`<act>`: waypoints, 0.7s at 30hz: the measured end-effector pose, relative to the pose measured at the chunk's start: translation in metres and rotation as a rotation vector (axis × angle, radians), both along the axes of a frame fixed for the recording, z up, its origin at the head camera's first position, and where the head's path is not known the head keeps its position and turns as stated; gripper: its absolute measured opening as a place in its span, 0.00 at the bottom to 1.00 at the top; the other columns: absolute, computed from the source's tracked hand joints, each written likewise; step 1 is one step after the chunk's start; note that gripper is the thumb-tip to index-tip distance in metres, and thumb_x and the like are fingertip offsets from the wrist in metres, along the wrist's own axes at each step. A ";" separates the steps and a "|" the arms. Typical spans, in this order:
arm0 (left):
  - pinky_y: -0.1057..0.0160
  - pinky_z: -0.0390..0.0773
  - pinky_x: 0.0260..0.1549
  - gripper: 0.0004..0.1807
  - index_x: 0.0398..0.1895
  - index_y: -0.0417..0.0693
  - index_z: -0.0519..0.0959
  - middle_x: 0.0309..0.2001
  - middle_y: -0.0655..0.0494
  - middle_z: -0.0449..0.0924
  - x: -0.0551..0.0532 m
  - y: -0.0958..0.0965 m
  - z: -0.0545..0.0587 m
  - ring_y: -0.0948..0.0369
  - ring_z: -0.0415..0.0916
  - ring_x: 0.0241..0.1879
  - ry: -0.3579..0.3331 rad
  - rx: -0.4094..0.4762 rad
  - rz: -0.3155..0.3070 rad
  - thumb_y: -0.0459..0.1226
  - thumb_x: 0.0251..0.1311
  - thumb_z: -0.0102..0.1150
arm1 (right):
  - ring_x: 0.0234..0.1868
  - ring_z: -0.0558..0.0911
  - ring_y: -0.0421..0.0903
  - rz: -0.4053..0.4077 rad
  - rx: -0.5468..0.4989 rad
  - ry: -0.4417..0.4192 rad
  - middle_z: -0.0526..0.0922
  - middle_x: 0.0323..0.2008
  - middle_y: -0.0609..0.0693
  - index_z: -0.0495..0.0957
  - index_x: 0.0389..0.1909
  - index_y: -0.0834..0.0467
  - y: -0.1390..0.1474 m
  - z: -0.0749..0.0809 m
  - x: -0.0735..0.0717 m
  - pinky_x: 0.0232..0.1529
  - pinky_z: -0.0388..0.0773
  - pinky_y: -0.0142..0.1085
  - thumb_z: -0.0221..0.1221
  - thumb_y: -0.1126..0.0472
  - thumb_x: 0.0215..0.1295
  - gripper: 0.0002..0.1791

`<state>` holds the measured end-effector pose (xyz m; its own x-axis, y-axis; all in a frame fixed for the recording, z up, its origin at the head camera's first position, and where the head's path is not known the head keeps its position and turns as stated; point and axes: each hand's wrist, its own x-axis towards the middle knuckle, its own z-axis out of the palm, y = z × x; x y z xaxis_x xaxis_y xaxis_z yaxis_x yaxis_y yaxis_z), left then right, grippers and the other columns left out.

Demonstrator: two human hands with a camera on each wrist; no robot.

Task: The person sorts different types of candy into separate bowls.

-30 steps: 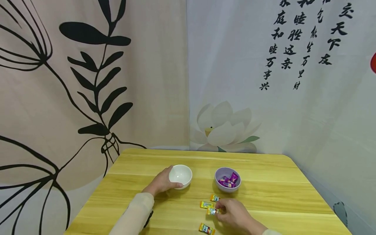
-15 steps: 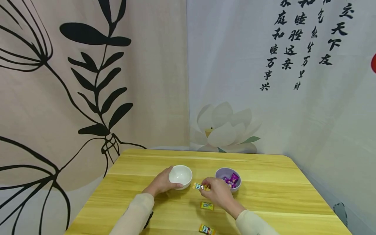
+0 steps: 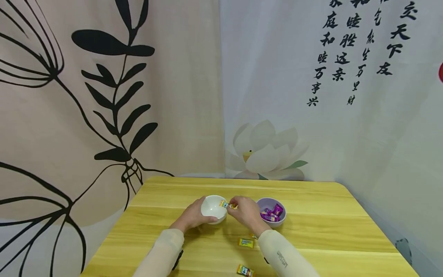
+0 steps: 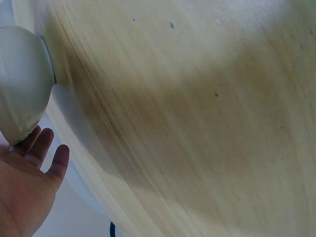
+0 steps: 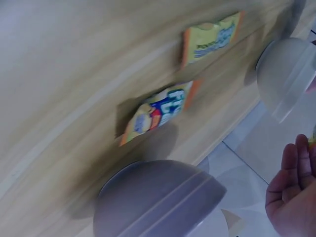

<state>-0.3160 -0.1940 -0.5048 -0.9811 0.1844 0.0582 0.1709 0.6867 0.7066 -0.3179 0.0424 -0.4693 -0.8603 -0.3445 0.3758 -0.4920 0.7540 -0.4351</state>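
My left hand (image 3: 192, 216) holds the white bowl (image 3: 211, 209) by its left side, thumb along the near wall and fingers at the far side. In the left wrist view the bowl (image 4: 22, 79) stands on the table above the palm, with several fingertips against its side. My right hand (image 3: 246, 212) pinches a yellow-wrapped candy (image 3: 224, 204) between thumb and fingers, at the white bowl's right rim. Only a sliver of that candy (image 5: 312, 143) shows in the right wrist view, beside the right fingers. The inside of the white bowl that shows is bare.
Right of the right hand stands a purple bowl (image 3: 284, 216) with several purple-wrapped candies (image 3: 271, 216). On the wooden table (image 3: 332, 231) lie a yellow candy (image 3: 246, 242), one nearer the front (image 3: 245, 270), and another partly hidden by the right forearm. A patterned cloth (image 3: 187, 96) hangs behind.
My right hand has picked a yellow candy off the table and carried it forward and left, past the purple bowl, to the white bowl. My left hand keeps its grip.
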 end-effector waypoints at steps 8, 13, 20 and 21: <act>0.48 0.76 0.47 0.52 0.70 0.44 0.65 0.56 0.50 0.75 -0.003 -0.003 -0.004 0.55 0.75 0.48 0.036 -0.010 -0.042 0.58 0.45 0.77 | 0.33 0.82 0.44 0.045 0.022 -0.052 0.86 0.35 0.46 0.85 0.43 0.56 -0.017 -0.004 -0.008 0.36 0.79 0.41 0.66 0.48 0.61 0.17; 0.49 0.76 0.46 0.53 0.71 0.43 0.63 0.57 0.49 0.74 -0.003 -0.003 -0.002 0.54 0.75 0.48 0.019 -0.008 -0.051 0.57 0.46 0.76 | 0.38 0.85 0.49 0.069 0.002 -0.063 0.87 0.41 0.51 0.83 0.52 0.60 -0.021 -0.005 -0.007 0.39 0.81 0.46 0.63 0.51 0.67 0.19; 0.45 0.74 0.50 0.54 0.72 0.41 0.63 0.57 0.47 0.74 -0.002 0.000 0.001 0.52 0.74 0.50 0.003 0.011 -0.039 0.56 0.45 0.77 | 0.39 0.84 0.47 0.053 -0.001 -0.050 0.87 0.39 0.49 0.84 0.49 0.59 -0.015 -0.007 -0.004 0.40 0.81 0.44 0.63 0.57 0.68 0.14; 0.45 0.74 0.50 0.54 0.72 0.42 0.63 0.57 0.47 0.74 -0.002 0.000 0.000 0.52 0.74 0.50 0.000 0.011 -0.037 0.56 0.45 0.77 | 0.38 0.84 0.47 0.059 -0.002 -0.049 0.87 0.39 0.49 0.84 0.49 0.59 -0.014 -0.007 -0.003 0.39 0.81 0.43 0.63 0.57 0.68 0.14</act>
